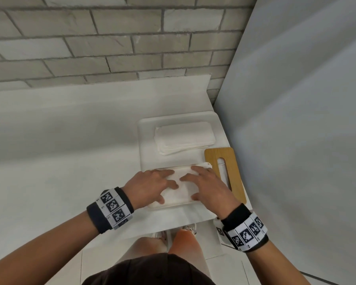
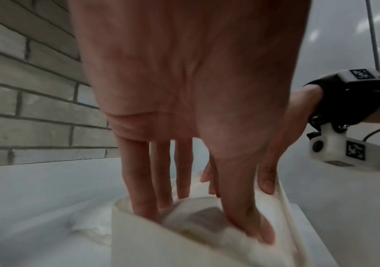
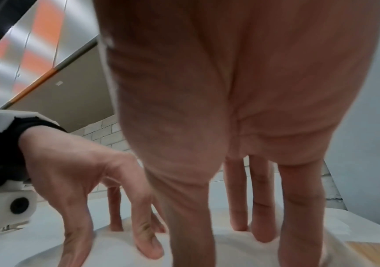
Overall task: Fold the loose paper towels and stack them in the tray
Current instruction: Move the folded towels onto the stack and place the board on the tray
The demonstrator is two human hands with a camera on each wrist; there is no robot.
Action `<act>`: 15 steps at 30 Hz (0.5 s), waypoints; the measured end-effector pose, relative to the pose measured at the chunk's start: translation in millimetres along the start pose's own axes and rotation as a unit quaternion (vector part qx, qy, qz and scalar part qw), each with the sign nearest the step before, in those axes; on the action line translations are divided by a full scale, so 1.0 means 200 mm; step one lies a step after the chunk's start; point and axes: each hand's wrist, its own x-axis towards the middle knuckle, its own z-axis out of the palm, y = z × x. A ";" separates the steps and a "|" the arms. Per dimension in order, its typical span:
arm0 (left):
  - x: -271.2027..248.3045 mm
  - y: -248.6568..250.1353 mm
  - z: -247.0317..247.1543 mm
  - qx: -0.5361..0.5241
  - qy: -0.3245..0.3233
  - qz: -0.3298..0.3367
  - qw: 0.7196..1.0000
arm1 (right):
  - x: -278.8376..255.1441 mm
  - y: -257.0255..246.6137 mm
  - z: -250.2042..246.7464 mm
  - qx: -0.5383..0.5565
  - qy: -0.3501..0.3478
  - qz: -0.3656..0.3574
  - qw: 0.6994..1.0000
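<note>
A loose white paper towel (image 1: 178,199) lies folded on the counter just in front of the white tray (image 1: 145,140). My left hand (image 1: 167,186) presses flat on its left part with straight fingers, and my right hand (image 1: 190,185) presses flat on its right part. In the left wrist view my left hand (image 2: 198,224) pushes into the soft towel (image 2: 138,243), whose near edge curls up. The right wrist view shows my right hand (image 3: 225,251) resting fingertips-down on the towel (image 3: 111,254). A stack of folded towels (image 1: 183,136) lies in the tray.
A box with a slotted wooden lid (image 1: 224,161) stands right of the towel, touching my right hand's side. A grey panel (image 1: 296,120) walls off the right. A brick wall (image 1: 111,48) runs behind the white counter (image 1: 60,151). The counter's front edge is just below my wrists.
</note>
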 end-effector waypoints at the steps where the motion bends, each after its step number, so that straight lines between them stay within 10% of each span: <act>1: 0.00 -0.01 -0.01 -0.011 0.001 -0.004 1.000 | 0.00 0.01 -0.01 0.000 -0.006 -0.004 1.000; 9: 0.03 0.04 0.05 0.144 0.060 0.034 0.987 | 0.09 -0.03 -0.02 -0.030 0.008 -0.016 0.999; 15: 0.01 -0.01 0.06 0.003 0.009 0.022 1.000 | -0.01 0.08 -0.07 0.002 -0.005 -0.016 1.000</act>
